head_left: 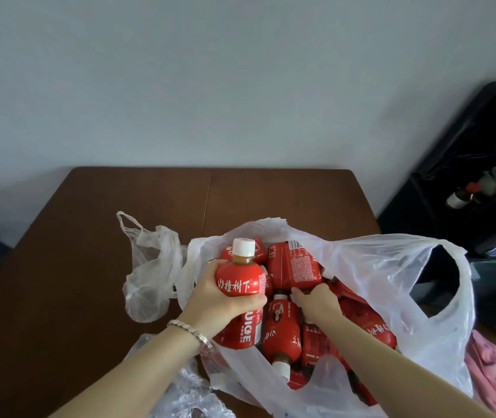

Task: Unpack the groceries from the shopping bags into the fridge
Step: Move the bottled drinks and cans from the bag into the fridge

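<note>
A white plastic shopping bag [391,267] lies open on the brown table [150,200], filled with several red juice bottles. My left hand [213,303] grips one red juice bottle [240,282] with a white cap, upright above the bag's left side. My right hand [316,300] reaches into the bag and its fingers curl on the lower edge of another red bottle [293,267] lying there. More bottles [283,330] lie beneath, some with caps pointing toward me.
An empty clear bag [150,267] lies crumpled left of the full one, and more clear plastic [192,396] sits at the near edge. Pink cloth [494,375] is at the right. A dark shelf unit [467,191] with small items stands by the wall at right.
</note>
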The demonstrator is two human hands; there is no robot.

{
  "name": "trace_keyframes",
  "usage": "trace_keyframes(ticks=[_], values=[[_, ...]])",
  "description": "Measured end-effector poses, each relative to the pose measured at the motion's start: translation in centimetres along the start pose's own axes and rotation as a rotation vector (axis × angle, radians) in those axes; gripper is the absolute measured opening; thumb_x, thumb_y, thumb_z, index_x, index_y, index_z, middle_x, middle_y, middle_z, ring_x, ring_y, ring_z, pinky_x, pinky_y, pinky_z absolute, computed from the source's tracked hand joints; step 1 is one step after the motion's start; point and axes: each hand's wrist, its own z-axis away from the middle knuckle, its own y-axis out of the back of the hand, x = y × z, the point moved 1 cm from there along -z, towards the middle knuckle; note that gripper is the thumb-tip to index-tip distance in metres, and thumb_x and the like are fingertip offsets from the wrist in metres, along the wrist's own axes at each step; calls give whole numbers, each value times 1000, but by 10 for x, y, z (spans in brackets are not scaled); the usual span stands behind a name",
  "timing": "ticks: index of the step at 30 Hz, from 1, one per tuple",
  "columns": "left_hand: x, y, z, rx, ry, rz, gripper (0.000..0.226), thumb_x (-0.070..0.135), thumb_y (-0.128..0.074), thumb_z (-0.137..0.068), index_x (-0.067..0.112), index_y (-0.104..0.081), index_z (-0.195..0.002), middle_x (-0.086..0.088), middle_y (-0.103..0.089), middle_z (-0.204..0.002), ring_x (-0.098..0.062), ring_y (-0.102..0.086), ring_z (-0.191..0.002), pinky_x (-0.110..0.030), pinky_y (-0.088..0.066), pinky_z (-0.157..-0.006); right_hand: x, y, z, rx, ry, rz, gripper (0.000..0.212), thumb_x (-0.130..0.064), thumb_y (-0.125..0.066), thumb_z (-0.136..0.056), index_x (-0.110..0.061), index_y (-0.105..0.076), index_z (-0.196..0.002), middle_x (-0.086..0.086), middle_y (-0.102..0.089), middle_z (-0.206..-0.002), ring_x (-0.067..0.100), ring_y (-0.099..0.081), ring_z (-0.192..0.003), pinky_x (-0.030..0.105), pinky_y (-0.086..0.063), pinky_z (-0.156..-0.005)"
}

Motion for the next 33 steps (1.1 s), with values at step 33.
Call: trace_keyframes(ticks=[33], values=[[-12, 10, 30, -69, 22, 0, 59, 12, -82, -65, 31, -44, -106, 8, -59, -100, -15, -59, -95, -34, -48, -87, 6, -49, 75, -457, -537, -753, 75, -45, -69, -75, -16, -34, -135, 10, -48, -133, 29, -46, -123, 43, -38, -106]])
